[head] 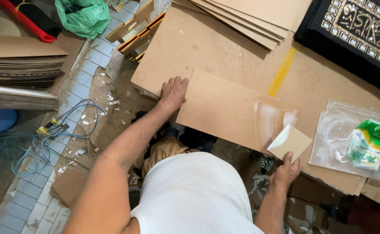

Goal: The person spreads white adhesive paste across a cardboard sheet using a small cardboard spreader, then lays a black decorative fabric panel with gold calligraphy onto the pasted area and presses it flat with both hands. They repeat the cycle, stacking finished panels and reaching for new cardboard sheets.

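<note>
We hold the rectangular fibreboard panel [224, 110] at its far-left corner with our left hand [172, 92]: the palm lies flat on the board, fingers spread and pointing away from us, not closed around anything. The panel lies tilted across the larger brown board [190, 47] that serves as the work surface, and extends from the left hand toward the right hand.

Our right hand [286, 171] pinches a small square card spreader [290, 141]; the thumb presses on its near face and the remaining fingers are hidden behind it. The spreader's far edge touches the near-right end of the panel, where a fan-shaped smear of white glue [273, 118] covers the surface.

Just to the right of the right hand lies a clear plastic bag [337, 130], flat and streaked with white residue. On or inside it rests a green-and-white glue pouch [369, 145]; we cannot tell which.

Beyond the right hand, a yellow strip [282, 71] runs across the work surface, and a black framed plaque with gold ornament [355, 30] lies past it. Beyond the left hand sits a stack of cut boards [246, 17]. Well to the left of the left hand, a blue cable [47, 138] lies on the tiled floor, with a green plastic bag [83, 15] farther off.
</note>
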